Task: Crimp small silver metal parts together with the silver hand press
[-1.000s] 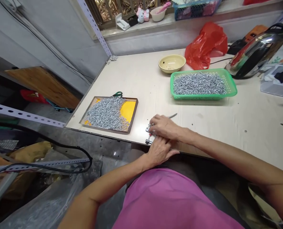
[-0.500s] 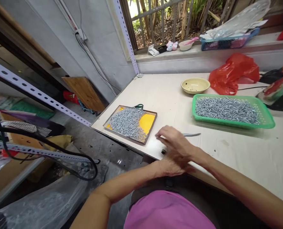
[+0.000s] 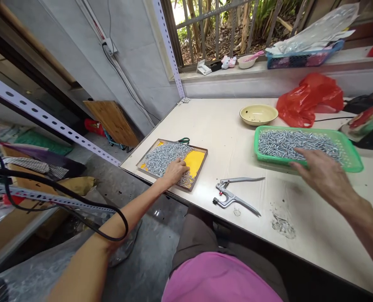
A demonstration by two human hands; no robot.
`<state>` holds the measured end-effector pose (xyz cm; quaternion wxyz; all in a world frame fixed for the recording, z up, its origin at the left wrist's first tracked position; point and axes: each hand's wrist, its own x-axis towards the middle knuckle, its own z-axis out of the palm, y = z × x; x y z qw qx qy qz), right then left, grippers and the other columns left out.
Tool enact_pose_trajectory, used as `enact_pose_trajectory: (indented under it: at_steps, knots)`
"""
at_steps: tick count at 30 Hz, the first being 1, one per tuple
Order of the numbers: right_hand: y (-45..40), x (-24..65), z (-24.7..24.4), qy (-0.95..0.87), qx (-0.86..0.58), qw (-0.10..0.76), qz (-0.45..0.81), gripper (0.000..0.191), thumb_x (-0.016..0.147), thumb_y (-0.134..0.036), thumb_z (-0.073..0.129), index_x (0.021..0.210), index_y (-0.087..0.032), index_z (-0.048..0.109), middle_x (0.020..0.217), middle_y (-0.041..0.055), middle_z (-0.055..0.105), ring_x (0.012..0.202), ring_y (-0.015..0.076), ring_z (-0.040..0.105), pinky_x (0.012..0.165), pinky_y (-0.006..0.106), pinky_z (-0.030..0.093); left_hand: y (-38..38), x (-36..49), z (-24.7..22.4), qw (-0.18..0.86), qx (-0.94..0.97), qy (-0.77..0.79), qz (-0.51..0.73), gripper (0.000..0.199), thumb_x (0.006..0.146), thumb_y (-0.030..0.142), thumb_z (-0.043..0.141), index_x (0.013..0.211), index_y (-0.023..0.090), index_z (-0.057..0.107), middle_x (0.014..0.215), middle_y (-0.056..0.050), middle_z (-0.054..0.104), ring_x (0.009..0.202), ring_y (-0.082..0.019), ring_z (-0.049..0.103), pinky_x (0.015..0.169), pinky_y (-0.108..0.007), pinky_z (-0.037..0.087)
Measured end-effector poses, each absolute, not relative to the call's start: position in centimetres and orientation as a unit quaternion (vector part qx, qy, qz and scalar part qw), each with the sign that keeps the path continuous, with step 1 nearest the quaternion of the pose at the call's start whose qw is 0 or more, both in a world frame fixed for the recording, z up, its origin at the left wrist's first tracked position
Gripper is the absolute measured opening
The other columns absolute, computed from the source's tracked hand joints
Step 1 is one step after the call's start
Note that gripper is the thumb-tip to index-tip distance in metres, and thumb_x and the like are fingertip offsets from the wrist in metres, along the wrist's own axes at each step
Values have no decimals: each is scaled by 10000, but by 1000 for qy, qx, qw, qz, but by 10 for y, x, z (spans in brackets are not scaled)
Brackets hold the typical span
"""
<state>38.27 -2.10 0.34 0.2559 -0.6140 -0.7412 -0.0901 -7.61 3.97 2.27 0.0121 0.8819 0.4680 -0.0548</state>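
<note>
In the head view, the person's left hand (image 3: 175, 171) reached down into a shallow, rectangular, brown-rimmed tray with a yellow bottom (image 3: 195, 160), at the left part of a pale, wood-topped desk (image 3: 211, 126). Its fingers were bent and touched the heap of small silver metal pins (image 3: 161, 157) there; whether they had any pins between them could not be told. The heap covered most of the tray, leaving yellow bare toward the right.

The right hand (image 3: 326, 176), somewhat blurred, was at the near side of a long, green plastic basket (image 3: 352, 157) filled with silver metal rods (image 3: 287, 141). Its fingers were released and spread, the thumb apart; whether their tips met the rods was unclear.

Between the two hands, near the front edge of the desk, lay a grey metal hand plier with a coiled spring (image 3: 234, 199), handles parted, neither hand touching it. Scissors with a dark green handle (image 3: 184, 140) lay just beyond the tray. Behind the basket stood an oval cream bowl (image 3: 258, 114), and beside that a crumpled red plastic bag (image 3: 312, 98).
</note>
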Motion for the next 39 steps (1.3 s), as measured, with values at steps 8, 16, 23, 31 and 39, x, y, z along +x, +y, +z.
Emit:
enact_pose_trajectory:
  at_steps: [8, 16, 23, 31, 39]
  knots:
    - [-73, 291, -12, -807, -529, 257, 60, 319, 945, -333, 426, 1133, -204, 649, 1145, 129, 649, 1044, 276, 612, 873, 457, 487, 52, -57, 28, 10, 876, 473, -96, 201, 837, 143, 506, 752, 124, 687, 862, -141, 621, 912, -238, 522, 776, -333, 441]
    - [-101, 263, -17, -817, -516, 226, 127, 298, 971, -268, 388, 1114, -190, 638, 1097, 110, 651, 1007, 225, 604, 842, 385, 478, 57, -64, 23, 71, 816, 573, 32, 163, 799, 219, 528, 810, 169, 683, 859, -65, 642, 868, -193, 576, 774, -295, 451]
    - [-107, 252, -23, -809, -541, 179, 147, 239, 947, -250, 457, 1083, -169, 634, 953, 103, 627, 917, 232, 572, 785, 358, 463, 60, -62, 19, 336, 645, 668, 158, 63, 734, 221, 601, 728, 159, 589, 651, -17, 626, 568, -114, 565, 537, -230, 441]
    - [-105, 246, -27, -810, -549, 170, 120, 246, 944, -240, 459, 1111, -170, 625, 957, 104, 611, 888, 229, 541, 758, 352, 440, 59, -71, 15, 465, 543, 656, 241, 74, 755, 159, 656, 734, 135, 589, 590, 13, 585, 494, -62, 516, 531, -229, 470]
    - [-105, 243, -29, -804, -565, 157, 104, 244, 946, -237, 464, 1096, -172, 645, 964, 102, 610, 873, 223, 525, 741, 338, 415, 38, -52, 30, 487, 520, 655, 254, 97, 769, 135, 688, 820, 98, 613, 580, 19, 595, 471, -70, 549, 504, -212, 496]
